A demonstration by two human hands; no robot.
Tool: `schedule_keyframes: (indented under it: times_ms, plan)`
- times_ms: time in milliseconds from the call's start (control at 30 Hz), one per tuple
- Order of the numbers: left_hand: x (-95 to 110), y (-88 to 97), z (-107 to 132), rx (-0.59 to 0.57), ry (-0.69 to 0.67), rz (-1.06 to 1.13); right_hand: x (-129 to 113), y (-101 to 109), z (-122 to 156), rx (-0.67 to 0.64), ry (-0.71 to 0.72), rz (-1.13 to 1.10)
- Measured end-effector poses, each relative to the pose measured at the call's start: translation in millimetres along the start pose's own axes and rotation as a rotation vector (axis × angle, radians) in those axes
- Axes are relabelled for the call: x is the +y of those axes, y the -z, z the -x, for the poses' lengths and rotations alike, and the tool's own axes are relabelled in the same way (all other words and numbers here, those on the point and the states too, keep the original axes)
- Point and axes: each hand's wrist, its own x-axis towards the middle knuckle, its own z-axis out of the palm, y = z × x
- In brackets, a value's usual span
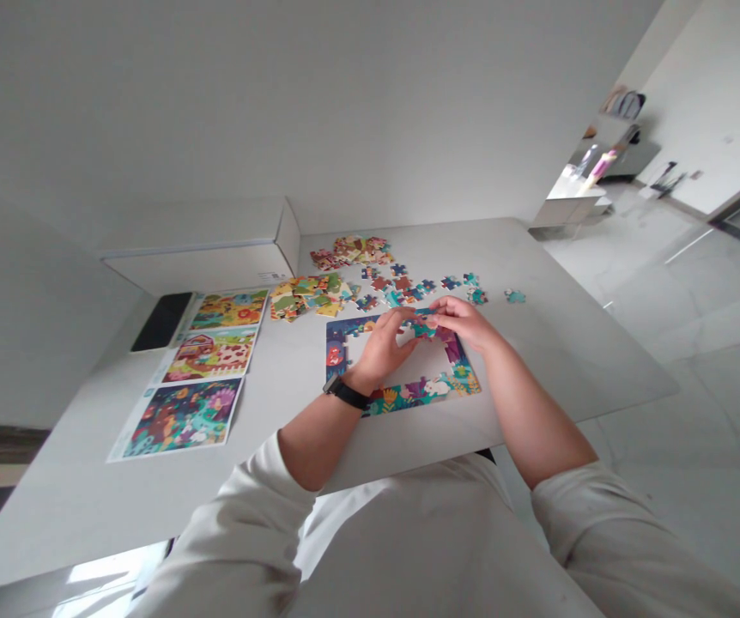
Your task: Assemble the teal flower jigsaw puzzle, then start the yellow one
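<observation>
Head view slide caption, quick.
Left hand and right hand at the far edge of a partly built jigsaw, loose pieces beyond.

On the counter [556, 343], the puzzle [437, 387] lies right of the picture sheets [210, 354]. Loose pieces [401, 284] lie behind the puzzle; the box [209, 268] stands behind the picture sheets.

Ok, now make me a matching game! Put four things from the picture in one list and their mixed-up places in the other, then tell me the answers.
Things:
1. Puzzle frame
2. Black watch
3. White box
4. Dark flat device

Places:
A. Left of the top printed picture
B. Beneath the left hand and right hand
C. By the wall
D. Around the left wrist

Right pairs:
1-B, 2-D, 3-C, 4-A
</observation>
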Motion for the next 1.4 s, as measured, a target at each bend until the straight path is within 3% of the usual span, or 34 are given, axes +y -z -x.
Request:
schedule_keyframes:
  times_ms: [167,367,500,667,900,1400]
  plan:
    - [1.5,1.5,-0.4,-0.027,-0.019,-0.037,2.8,1.4,0.2,-0.027,0.029,0.021]
    - [2.3,1.0,-0.4,-0.095,-0.037,-0.133,8.5,20.5,-7.3,0.327,0.118,0.404]
    - [-2.7,-4.1,-0.2,-0.202,-0.077,-0.187,8.2,29.8,-7.3,0.404,0.092,0.601]
    - [-0.3,-8.3,0.1,-0.296,-0.092,-0.305,6.0,26.7,-2.5,0.304,0.056,0.771]
    - [4.1,-12.6,0.4,-0.329,-0.056,-0.371,2.4,25.8,3.3,0.122,-0.052,0.828]
    - [-3.8,-19.2,2.3,-0.358,-0.059,-0.391,-0.4,30.2,9.5,-0.026,-0.083,0.851]
